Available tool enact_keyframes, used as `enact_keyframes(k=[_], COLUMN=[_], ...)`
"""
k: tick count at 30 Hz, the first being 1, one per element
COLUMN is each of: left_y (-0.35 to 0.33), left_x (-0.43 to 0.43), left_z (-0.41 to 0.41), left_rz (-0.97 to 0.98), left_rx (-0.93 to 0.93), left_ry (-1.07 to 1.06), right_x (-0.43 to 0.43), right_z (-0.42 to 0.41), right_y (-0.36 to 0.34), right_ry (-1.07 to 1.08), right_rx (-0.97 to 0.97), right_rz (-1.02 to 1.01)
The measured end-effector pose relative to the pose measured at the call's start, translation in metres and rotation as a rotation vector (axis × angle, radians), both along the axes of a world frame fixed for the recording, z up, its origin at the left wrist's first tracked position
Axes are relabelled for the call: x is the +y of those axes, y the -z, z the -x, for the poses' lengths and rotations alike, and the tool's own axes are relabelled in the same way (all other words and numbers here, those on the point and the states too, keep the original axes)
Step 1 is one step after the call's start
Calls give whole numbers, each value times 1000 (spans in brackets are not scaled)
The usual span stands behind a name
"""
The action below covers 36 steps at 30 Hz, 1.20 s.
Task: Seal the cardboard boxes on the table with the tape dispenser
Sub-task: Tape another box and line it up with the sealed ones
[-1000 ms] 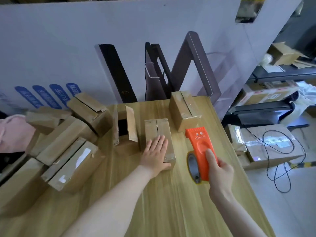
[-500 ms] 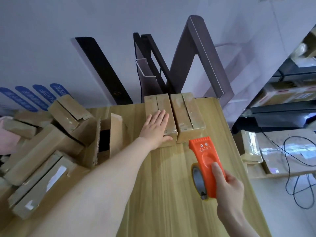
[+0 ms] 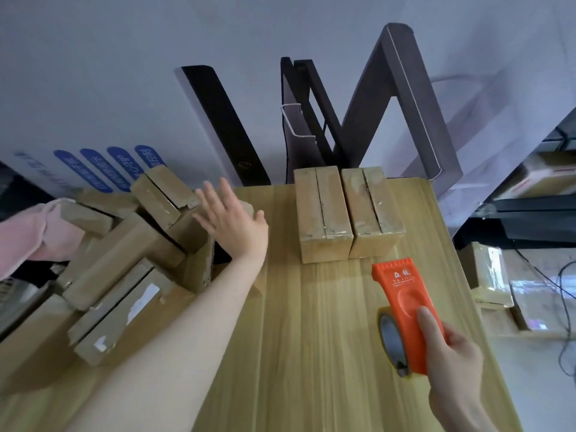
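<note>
Two taped boxes (image 3: 324, 213) touching, right hand (image 3: 452, 369) grips tape dispenser (image 3: 402, 300)

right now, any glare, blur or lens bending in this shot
Head view: the wide-angle lens splays the leaning boards and table edge; tape on the right sealed box glints; left hand looks slightly motion-soft; tape dispenser in the right hand is sharp.

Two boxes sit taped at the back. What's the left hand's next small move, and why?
Probably grip the open-flapped box by the left hand and drag it onto bare table near the tape dispenser: the hand hovers open over the pile, and the right hand holds the dispenser.
</note>
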<state>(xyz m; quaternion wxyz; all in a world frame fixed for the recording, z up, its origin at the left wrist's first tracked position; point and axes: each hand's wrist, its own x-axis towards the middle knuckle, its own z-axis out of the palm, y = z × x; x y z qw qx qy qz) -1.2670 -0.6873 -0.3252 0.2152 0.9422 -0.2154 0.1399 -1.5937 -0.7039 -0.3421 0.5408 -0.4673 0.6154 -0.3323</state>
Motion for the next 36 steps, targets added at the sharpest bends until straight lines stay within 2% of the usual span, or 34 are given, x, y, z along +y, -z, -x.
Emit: enact_keyframes(k=[3, 5, 9, 11, 16, 19, 23, 24, 25, 27, 29, 32, 34, 36], left_y=[16, 26, 31, 30, 27, 31, 34, 31, 27, 17, 1, -38, -68, -91], left_x=[33, 54, 87, 106, 180, 241, 311, 321, 328, 333, 329, 315, 307, 306], left_z=[-13, -9, 16, 29, 56, 72, 84, 85, 86, 91, 98, 101, 96, 86], left_rz=[-242, -381, -406, -489, -607, -643, -663, -698, -699, -658, -508, -52, 287, 436], left_rx=[387, 474, 410, 384, 300, 202, -62, -62, -9, 227, 436, 758, 1130, 1450], left_ry=[-12, 113, 411, 555, 802, 947, 1275, 1330, 1356, 1309, 1190, 836, 626, 550], right_x=[15, 28, 59, 74, 118, 147, 187, 196, 204, 219, 231, 245, 251, 256], right_z=[-3, -8, -21, -27, -34, -33, -28, -26, -24, -22, -20, -16, -14, -15], right_y=[-5, -12, -29, -40, -69, -81, -93, -96, -99, -105, -114, -126, -133, -140], right_ry=[-8, -39, -62, -81, -127, -154, -227, -249, -270, -305, -337, -380, -387, -401], right_rx=[2, -11, -76, -84, -140, -153, -187, -183, -182, -187, -203, -198, -182, -148], right_rz=[10, -9, -20, -8, -1, -2, 36, 52, 64, 77, 81, 113, 149, 192])
